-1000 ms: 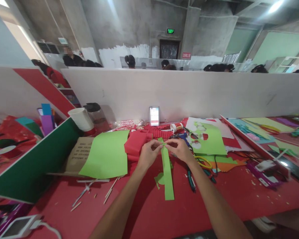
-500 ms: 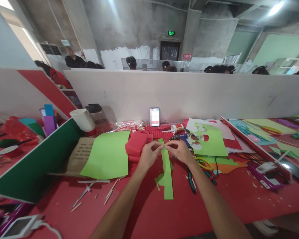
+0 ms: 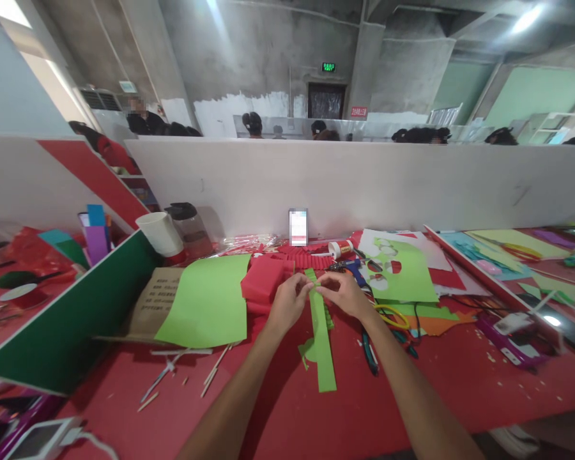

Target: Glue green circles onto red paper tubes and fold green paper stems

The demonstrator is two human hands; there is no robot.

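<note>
A long light-green paper strip [image 3: 322, 345] runs from between my hands toward the table's front edge. Both hands pinch it near its far end, fingertips almost touching. My left hand [image 3: 290, 300] is closed on the strip's left edge, beside a red fabric or paper bundle [image 3: 263, 281]. My right hand [image 3: 345, 292] is closed on its right edge. The far end of the strip looks pleated; the fingers partly hide the folds. Under the strip lies a small green paper scrap [image 3: 308, 351], and more pleated green paper [image 3: 329, 318] shows at its right.
A large green sheet [image 3: 211, 300] lies on cardboard [image 3: 156, 297] at left. Right of my hands are dark-handled pliers [image 3: 370, 352], yellow-handled scissors [image 3: 391, 316] and a green sheet with cut holes [image 3: 407, 275]. A phone [image 3: 298, 227] leans on the white partition [image 3: 345, 185]. Thin sticks [image 3: 215, 370] lie front left.
The near end of the green strip has shifted slightly toward me and to the right. Both hands stay pinched at about the same spot.
</note>
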